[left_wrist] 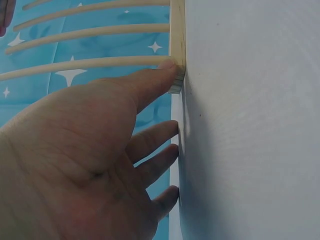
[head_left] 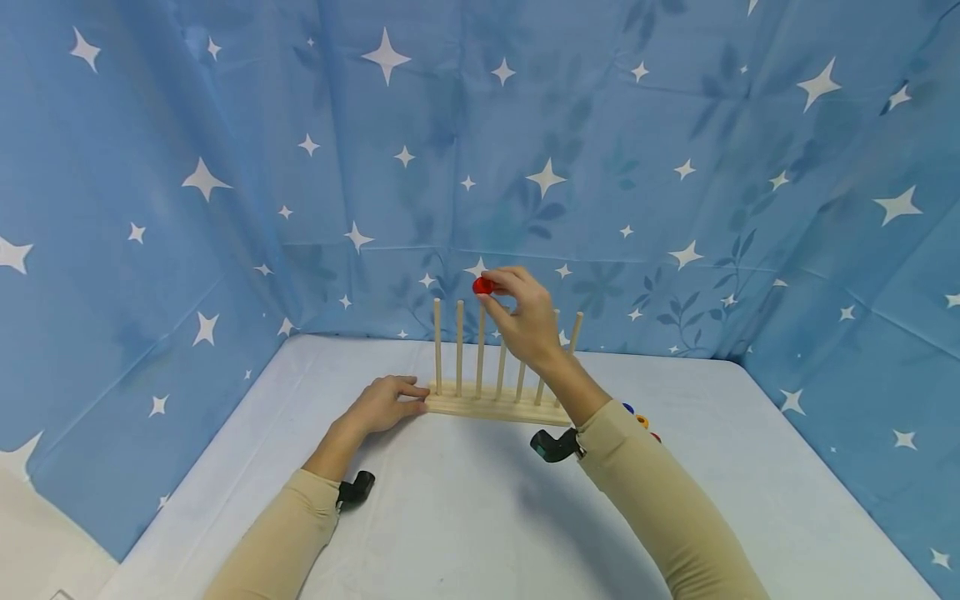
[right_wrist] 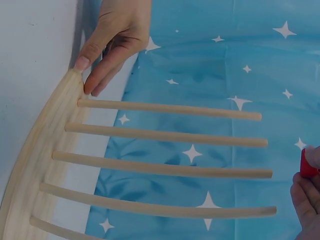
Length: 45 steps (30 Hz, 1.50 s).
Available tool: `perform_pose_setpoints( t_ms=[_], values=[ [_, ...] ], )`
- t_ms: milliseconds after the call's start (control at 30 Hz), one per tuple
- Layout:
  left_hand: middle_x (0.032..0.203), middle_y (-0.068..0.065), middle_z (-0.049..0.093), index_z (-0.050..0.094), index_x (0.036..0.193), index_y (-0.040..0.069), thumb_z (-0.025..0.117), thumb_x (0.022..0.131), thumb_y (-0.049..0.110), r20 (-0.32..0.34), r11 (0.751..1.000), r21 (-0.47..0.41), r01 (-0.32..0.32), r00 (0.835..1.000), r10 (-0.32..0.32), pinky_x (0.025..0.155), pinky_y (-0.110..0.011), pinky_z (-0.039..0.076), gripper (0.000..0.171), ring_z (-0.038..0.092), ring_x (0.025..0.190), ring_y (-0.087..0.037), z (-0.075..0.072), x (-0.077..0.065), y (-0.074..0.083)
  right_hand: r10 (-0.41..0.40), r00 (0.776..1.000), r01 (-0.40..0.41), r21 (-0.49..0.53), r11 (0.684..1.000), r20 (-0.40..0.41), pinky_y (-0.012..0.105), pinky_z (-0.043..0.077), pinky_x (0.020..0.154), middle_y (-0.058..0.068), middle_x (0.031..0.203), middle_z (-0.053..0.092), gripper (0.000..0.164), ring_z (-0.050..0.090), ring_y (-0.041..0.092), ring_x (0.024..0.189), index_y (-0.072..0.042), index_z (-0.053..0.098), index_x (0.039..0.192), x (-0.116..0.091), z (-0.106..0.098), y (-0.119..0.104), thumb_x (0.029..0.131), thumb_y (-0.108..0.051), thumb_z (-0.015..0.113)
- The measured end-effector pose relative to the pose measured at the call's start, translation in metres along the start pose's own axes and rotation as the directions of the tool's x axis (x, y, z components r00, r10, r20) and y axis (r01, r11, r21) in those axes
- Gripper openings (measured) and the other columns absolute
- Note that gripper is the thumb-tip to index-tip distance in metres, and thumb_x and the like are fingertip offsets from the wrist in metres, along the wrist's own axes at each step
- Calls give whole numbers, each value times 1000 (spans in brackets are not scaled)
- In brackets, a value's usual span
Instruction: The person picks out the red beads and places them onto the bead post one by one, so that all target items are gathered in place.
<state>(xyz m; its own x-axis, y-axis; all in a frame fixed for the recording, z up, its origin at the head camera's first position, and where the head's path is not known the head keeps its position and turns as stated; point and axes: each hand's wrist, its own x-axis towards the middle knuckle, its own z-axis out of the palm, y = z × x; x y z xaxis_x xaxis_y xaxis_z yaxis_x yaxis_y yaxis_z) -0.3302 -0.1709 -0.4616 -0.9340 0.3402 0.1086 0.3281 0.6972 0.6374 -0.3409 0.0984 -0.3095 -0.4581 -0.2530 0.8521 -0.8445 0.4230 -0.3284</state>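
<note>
"Where's that red piece (head_left: 482,287) now?"

"In the right hand (head_left: 527,321), pinched between thumb and fingertips, above the third peg (head_left: 479,358) from the nine o'clock end. The right wrist view shows a gap between it and the peg's tip."

"And the left hand (head_left: 384,405)?"

"At nine o'clock on the wooden rack (head_left: 487,407), thumb and fingers parted, touching its end. Only the left wrist view shows the thumb lying on the wood beside the end peg (left_wrist: 100,63), the other fingers spread."

"What's out at three o'clock?"

"A blue piece (head_left: 627,408), a yellow ring (head_left: 642,422) and a bit of red (head_left: 656,437), partly behind the sleeve (head_left: 660,500). The head view alone catches those."

"Those pegs are smooth, round sticks, pale against the blue curtain (head_left: 420,200) and its white four-pointed stars."
</note>
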Motion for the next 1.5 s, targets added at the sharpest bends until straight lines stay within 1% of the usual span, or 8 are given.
perform_pose_setpoints(
  t_ms=[133,333,500,633,800,967,1200,1500],
  values=[
    [153,-21,54,76,129,14,74,98,28,-1,1000,-6,4,1000,-4,118,-64,35,34,43,147,-48,0,0,0,4,1000,-4,-21,1000,14,36,60,91,15,116,71,29,72,27,102,1,74,121,3,4,-3,93,-6,78],
    [153,-21,55,76,128,14,74,97,28,-7,1000,5,8,1000,-8,118,-65,35,34,43,146,-48,0,0,1,23,998,-21,-28,999,60,35,59,92,14,119,71,30,69,26,104,0,74,123,6,8,-8,95,-7,76],
    [153,-20,55,76,128,16,74,97,29,-11,1000,8,15,1000,-15,118,-65,34,33,43,147,-48,0,-1,1,-1,997,4,-38,999,74,36,59,90,15,119,71,29,68,27,104,1,73,123,9,12,-11,95,-7,75],
    [153,-20,55,77,127,16,74,97,29,-17,1000,2,21,1000,-21,118,-65,34,33,43,147,-48,0,-1,2,-11,997,13,-32,999,79,37,59,93,15,118,71,28,68,27,106,2,74,122,11,15,-13,96,-7,75],
    [152,-21,56,77,126,15,75,97,29,-17,1000,5,13,1000,-13,117,-66,35,33,44,146,-49,1,-1,1,-1,995,3,-28,1000,96,39,59,96,14,118,72,26,70,28,111,3,74,120,13,20,-15,96,-7,75],
    [152,-21,55,77,127,14,75,97,28,-17,1000,-7,14,1000,-14,119,-65,34,33,43,146,-48,1,-1,2,17,991,-11,-44,999,130,37,58,97,13,119,73,26,71,27,111,2,75,120,14,25,-19,96,-7,75],
    [153,-20,55,77,127,14,75,97,27,-14,999,-11,30,999,-30,119,-64,34,33,42,147,-47,1,-1,2,42,985,-27,-91,995,168,35,57,100,10,119,74,24,71,24,112,-2,75,120,16,32,-21,97,-8,74],
    [152,-20,56,77,127,14,74,97,28,-14,1000,-5,15,1000,-15,118,-65,35,33,44,146,-48,3,1,-2,75,979,-50,-132,990,192,36,57,98,9,119,74,24,71,25,111,-3,76,120,17,38,-20,97,-11,75]
  ],
)
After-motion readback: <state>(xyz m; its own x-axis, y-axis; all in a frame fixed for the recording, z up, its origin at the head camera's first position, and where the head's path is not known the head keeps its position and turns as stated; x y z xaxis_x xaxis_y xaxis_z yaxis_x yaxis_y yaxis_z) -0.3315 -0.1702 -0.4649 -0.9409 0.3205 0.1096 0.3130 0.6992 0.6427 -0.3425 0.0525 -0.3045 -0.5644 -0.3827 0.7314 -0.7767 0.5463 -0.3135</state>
